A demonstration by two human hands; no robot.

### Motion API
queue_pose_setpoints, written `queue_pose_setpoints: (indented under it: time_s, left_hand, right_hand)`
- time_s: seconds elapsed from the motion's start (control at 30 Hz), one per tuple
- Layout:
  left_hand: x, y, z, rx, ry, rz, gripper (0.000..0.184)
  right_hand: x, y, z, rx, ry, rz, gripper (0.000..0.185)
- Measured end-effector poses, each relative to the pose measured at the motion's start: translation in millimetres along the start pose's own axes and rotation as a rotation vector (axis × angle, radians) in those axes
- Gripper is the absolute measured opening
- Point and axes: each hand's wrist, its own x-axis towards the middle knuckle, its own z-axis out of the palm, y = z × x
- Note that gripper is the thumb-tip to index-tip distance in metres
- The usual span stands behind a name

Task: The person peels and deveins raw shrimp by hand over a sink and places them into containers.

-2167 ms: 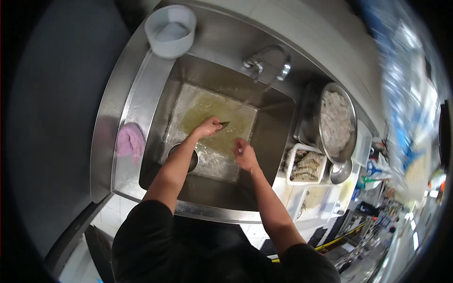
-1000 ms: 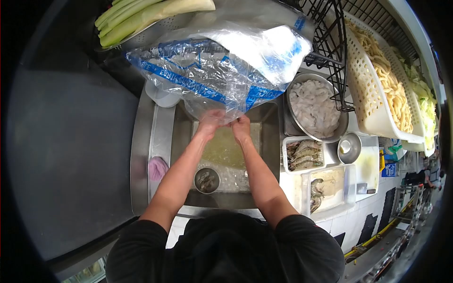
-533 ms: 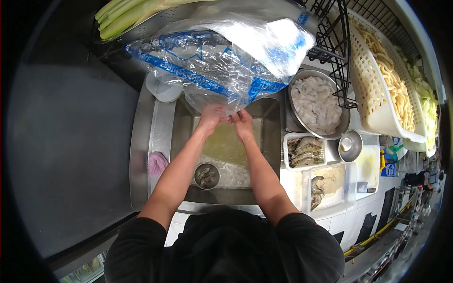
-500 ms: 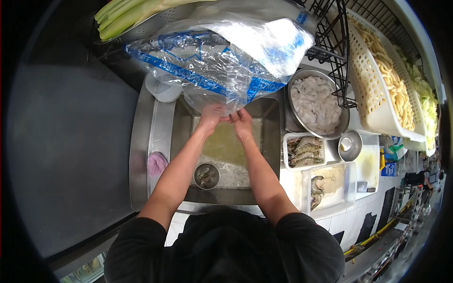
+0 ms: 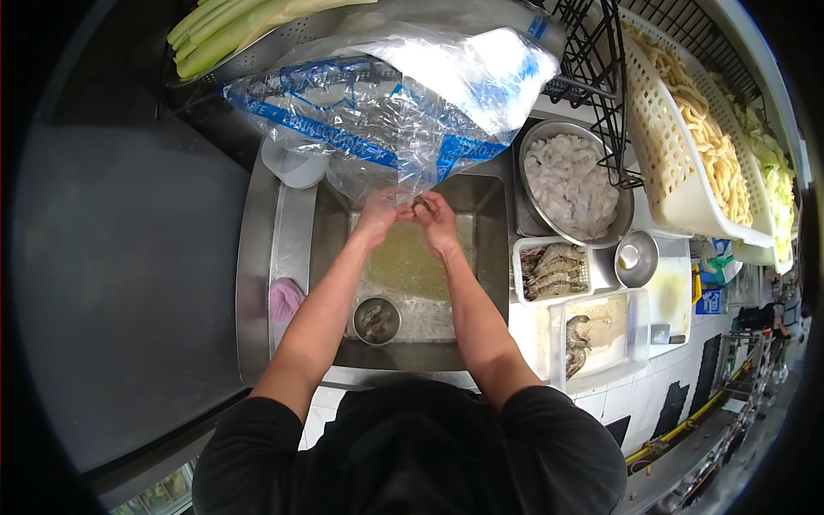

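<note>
Over the far part of the metal sink [image 5: 493, 257], my left hand [image 5: 382, 215] and my right hand [image 5: 437, 220] meet with curled fingers. A small dark piece, like a shrimp [image 5: 421, 203], shows at my right fingertips; what my left fingers pinch is hidden. Just beyond my hands hangs the lower edge of a clear plastic bag [image 5: 343, 120] with blue print, partly covering the fingertips. Cloudy yellowish water lies in the sink. Nearer to me, a small round metal bowl [image 5: 377, 321] with a few dark shrimp stands in it.
To the right are a large bowl of pale peeled shrimp [image 5: 573, 184], a white basket of unpeeled shrimp [image 5: 556, 273], a clear tub [image 5: 605, 335] and a small steel bowl [image 5: 637, 260]. A noodle basket [image 5: 665, 146] rises behind a black rack [image 5: 614, 86]. A pink cloth [image 5: 286, 299] lies left.
My hands stay together at the same spot, with the fingers slightly shifted. The dark piece at my right fingertips now shows. The view has moved very slightly.
</note>
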Motion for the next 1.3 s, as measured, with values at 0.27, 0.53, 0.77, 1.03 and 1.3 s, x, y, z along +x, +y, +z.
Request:
queue_pose_setpoints:
  time_s: [0.27,0.53,0.77,1.03,1.3]
  left_hand:
    - [6.0,-10.4,3.6,0.132,0.000,0.095,0.027]
    - [3.2,-10.4,16.2,0.203,0.066,0.103,0.025]
    - [0.6,-0.5,20.8,0.303,0.123,0.125,0.022]
    - [0.8,-3.9,19.5,0.389,0.058,0.174,0.021]
    - [1.2,-10.6,19.9,0.484,0.147,0.149,0.021]
  right_hand:
    - [4.7,1.3,3.7,-0.036,0.073,0.039,0.016]
    - [6.1,8.3,2.7,0.025,0.151,0.035,0.014]
    - [0.2,-10.5,8.7,0.188,0.075,0.091,0.016]
    - [7.3,2.1,-4.3,-0.031,0.014,0.067,0.016]
    - [3.3,8.8,2.3,-0.058,0.126,0.045,0.010]
